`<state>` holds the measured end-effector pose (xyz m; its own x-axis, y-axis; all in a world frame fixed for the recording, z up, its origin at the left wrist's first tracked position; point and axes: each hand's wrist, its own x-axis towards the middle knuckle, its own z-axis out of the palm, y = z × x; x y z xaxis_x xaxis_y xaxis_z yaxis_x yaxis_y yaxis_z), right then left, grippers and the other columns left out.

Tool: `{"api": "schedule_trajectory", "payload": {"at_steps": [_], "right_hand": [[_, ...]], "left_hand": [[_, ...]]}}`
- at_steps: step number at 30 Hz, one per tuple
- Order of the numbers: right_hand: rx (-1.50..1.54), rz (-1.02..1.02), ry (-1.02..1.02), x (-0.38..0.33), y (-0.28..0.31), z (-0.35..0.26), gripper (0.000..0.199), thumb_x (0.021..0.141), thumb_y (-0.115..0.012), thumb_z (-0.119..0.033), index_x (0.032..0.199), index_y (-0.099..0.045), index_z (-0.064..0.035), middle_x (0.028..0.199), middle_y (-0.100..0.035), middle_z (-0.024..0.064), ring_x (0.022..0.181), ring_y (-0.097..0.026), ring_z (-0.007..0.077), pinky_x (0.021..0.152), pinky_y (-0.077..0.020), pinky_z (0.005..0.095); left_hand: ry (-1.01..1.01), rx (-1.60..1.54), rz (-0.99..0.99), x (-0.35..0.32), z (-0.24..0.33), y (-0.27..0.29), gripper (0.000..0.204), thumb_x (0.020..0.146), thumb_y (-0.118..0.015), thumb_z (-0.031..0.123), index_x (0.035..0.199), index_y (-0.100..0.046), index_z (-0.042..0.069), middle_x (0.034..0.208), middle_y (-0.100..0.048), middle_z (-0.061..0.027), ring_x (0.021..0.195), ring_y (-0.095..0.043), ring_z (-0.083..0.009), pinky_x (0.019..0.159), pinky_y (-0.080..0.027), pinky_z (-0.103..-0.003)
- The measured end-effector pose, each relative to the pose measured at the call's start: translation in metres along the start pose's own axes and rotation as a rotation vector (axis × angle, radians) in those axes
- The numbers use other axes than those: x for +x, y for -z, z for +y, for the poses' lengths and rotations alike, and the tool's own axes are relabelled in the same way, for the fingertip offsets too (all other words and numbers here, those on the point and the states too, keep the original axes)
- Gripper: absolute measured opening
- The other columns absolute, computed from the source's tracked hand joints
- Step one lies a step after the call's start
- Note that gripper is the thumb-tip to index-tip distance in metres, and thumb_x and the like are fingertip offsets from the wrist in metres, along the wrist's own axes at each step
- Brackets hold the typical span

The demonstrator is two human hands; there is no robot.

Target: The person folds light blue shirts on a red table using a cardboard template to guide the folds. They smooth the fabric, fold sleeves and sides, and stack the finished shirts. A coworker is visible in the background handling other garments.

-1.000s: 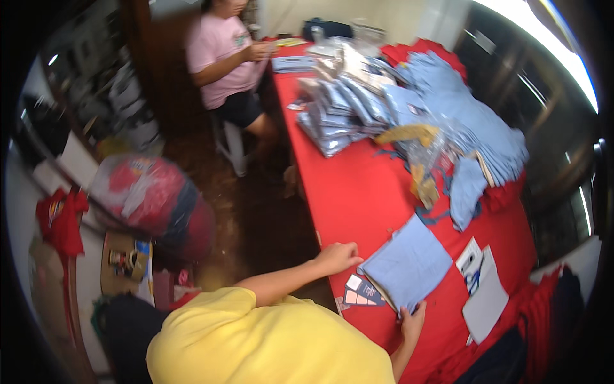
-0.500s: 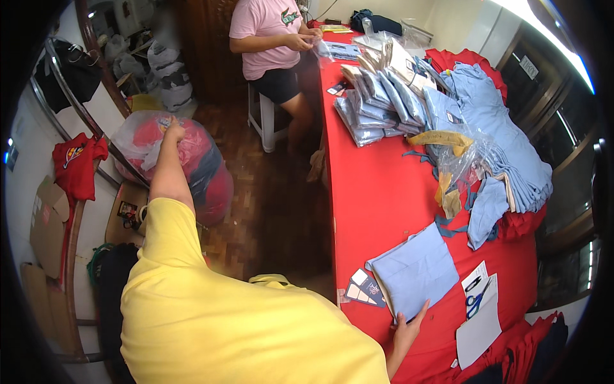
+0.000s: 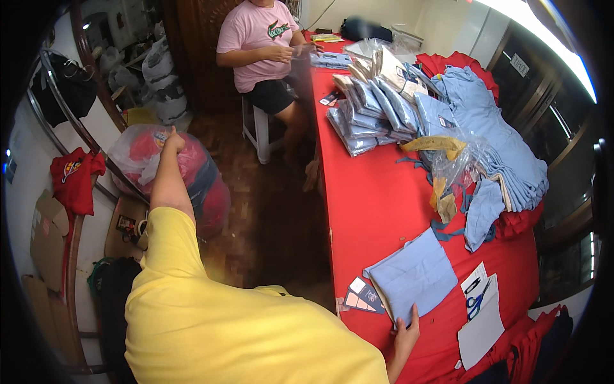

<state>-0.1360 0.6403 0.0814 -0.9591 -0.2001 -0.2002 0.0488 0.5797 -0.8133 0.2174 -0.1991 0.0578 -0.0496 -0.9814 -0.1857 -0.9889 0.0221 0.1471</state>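
Far out to the left, my left hand (image 3: 173,139) is closed on the top of a large clear plastic bag (image 3: 131,150) stuffed with red and dark cloth. My right hand (image 3: 404,334) lies at the near edge of a folded light blue garment (image 3: 416,272), fingers apart and fingertips touching the cloth. Beside the garment's left edge are several cardboard tags (image 3: 364,296), dark blue and white, fanned out on the red-covered table (image 3: 364,205).
Wrapped garments (image 3: 377,112) are piled farther up the table, beside stacked blue clothing (image 3: 486,121) and crumpled plastic (image 3: 470,157). Scissors (image 3: 474,302) rest on white paper (image 3: 481,336) at right. Across the way, a person in pink (image 3: 259,41) handles clear plastic on a white stool (image 3: 261,131).
The view has shifted slightly. My left hand stays at the bag and my right at the folded garment. The person in pink has shifted their hands and the plastic toward the table's edge.
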Motion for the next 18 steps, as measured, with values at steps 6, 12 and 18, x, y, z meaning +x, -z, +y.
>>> {"api": "schedule_trajectory", "payload": {"at_steps": [6, 12, 18], "right_hand": [[0.015, 0.005, -0.023, 0.002, 0.000, 0.001, 0.062, 0.081, -0.059, 0.010, 0.139, -0.049, -0.0108, 0.126, -0.056, 0.0187, 0.067, -0.059, 0.0159, 0.047, -0.0525, 0.0264], [0.049, -0.016, 0.005, 0.002, -0.002, 0.001, 0.063, 0.081, -0.059, 0.011, 0.139, -0.048, -0.0103, 0.125, -0.056, 0.0193, 0.067, -0.059, 0.0164, 0.045, -0.0517, 0.0268], [-0.007, -0.025, 0.032, 0.002, 0.001, 0.001, 0.061, 0.082, -0.059, 0.008, 0.139, -0.048, -0.0101, 0.122, -0.058, 0.0194, 0.061, -0.054, 0.0144, 0.044, -0.0500, 0.0272]], "left_hand": [[0.110, -0.299, 0.019, -0.039, 0.016, 0.009, 0.094, 0.077, -0.048, -0.003, 0.153, 0.004, 0.017, 0.127, -0.053, -0.0335, 0.112, -0.059, -0.0417, 0.090, -0.049, -0.044], [0.142, -0.304, 0.152, -0.071, 0.006, 0.053, 0.088, 0.080, -0.049, 0.005, 0.154, -0.002, 0.017, 0.127, -0.053, -0.0317, 0.115, -0.056, -0.0419, 0.095, -0.046, -0.047], [0.112, -0.332, 0.246, -0.092, 0.034, 0.082, 0.085, 0.082, -0.051, 0.011, 0.153, -0.005, 0.017, 0.126, -0.055, -0.0293, 0.116, -0.056, -0.0416, 0.098, -0.044, -0.047]]}}
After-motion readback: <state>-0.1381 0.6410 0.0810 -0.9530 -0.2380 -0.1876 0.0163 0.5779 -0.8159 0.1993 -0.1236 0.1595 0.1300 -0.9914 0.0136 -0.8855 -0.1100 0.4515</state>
